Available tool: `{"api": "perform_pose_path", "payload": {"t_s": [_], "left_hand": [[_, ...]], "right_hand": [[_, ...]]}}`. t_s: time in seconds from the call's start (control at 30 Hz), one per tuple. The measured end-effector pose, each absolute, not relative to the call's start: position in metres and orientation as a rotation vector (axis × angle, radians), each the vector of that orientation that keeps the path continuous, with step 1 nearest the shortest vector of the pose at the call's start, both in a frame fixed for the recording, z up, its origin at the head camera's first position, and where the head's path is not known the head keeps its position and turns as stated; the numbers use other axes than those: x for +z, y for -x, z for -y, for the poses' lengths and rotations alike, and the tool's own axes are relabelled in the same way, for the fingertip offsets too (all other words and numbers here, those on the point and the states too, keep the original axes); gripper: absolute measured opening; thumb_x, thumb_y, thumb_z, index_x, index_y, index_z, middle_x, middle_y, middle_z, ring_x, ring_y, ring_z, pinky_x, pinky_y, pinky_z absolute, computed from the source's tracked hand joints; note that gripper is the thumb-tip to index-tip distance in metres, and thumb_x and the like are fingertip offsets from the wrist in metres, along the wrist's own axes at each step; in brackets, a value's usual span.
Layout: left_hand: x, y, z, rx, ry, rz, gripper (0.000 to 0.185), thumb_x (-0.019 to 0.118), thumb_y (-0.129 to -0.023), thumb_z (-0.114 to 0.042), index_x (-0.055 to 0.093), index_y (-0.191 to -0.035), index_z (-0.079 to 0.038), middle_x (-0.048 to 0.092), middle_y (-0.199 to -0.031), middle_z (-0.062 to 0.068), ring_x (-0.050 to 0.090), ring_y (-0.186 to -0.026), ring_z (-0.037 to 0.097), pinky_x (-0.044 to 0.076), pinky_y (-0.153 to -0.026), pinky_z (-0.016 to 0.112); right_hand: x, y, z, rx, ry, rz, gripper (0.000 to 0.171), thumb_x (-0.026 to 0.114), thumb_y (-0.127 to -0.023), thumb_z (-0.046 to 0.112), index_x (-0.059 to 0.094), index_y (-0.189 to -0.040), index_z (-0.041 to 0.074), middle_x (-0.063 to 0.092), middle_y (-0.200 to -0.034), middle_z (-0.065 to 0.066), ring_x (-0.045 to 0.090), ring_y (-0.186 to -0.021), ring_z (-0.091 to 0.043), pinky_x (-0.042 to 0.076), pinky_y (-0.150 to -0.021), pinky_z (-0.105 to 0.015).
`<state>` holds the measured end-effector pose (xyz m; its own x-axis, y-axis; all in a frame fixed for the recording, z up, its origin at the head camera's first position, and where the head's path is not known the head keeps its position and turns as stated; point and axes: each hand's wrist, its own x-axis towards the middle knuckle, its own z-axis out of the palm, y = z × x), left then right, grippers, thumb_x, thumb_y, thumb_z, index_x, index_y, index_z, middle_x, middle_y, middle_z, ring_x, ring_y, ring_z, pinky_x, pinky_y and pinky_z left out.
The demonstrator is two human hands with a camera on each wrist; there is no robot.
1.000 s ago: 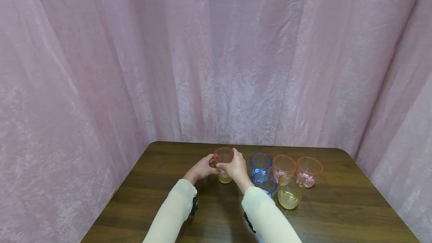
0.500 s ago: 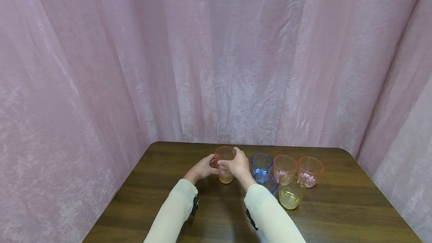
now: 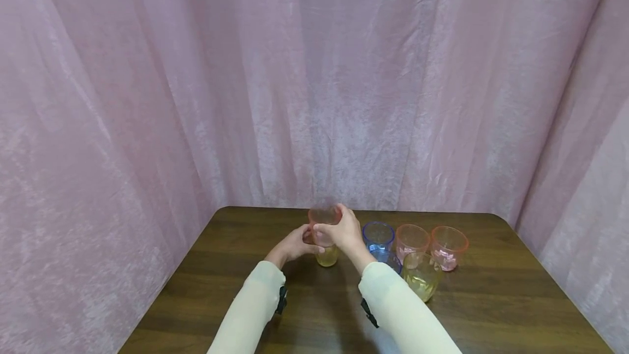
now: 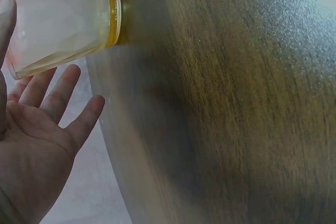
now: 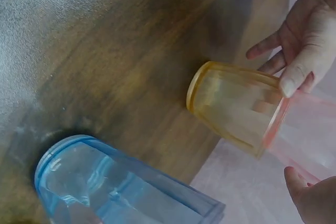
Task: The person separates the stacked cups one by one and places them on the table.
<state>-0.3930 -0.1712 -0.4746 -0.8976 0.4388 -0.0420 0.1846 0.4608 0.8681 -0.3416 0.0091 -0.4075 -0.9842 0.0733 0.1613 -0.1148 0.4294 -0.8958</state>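
Observation:
My right hand (image 3: 341, 231) grips a pink-orange cup (image 3: 324, 216) by its upper wall and holds it partly raised out of a yellow cup (image 3: 327, 257) standing on the table. In the right wrist view the pink-orange cup (image 5: 310, 129) pokes out of the yellow cup (image 5: 231, 103), with a right fingertip (image 5: 310, 198) at its side. My left hand (image 3: 295, 245) sits left of the yellow cup. Its fingers (image 4: 58, 98) are straight and spread, and the thumb touches the yellow cup (image 4: 63, 22) near the rim. The left hand (image 5: 299, 40) shows beyond the cups.
To the right on the dark wooden table (image 3: 491, 299) stand a blue cup (image 3: 378, 234), a pink cup (image 3: 411, 238), an orange-red cup (image 3: 449, 245) and a yellow cup (image 3: 421, 277); another blue cup (image 5: 105, 182) is half hidden by my right arm. Pink curtains (image 3: 147, 97) surround the table.
My right hand has lifted the pink-orange cup upward, so it stands higher out of the yellow cup. The left hand has stayed beside the yellow cup.

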Motion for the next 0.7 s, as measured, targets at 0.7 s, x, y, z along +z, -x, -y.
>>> {"api": "perform_pose_path", "payload": {"t_s": [0.7], "left_hand": [[-0.475, 0.391, 0.171, 1.393, -0.539, -2.456, 0.075, 0.081, -0.085, -0.023, 0.042, -0.144, 0.001, 0.049, -0.146, 0.017, 0.043, -0.134, 0.043, 0.041, -0.105, 0.053]], "right_hand": [[-0.351, 0.321, -0.062, 1.762, -0.242, 2.470, 0.096, 0.086, -0.078, 0.032, 0.032, -0.153, 0.006, 0.043, -0.150, -0.017, 0.042, -0.135, -0.038, 0.041, -0.106, -0.052]]}}
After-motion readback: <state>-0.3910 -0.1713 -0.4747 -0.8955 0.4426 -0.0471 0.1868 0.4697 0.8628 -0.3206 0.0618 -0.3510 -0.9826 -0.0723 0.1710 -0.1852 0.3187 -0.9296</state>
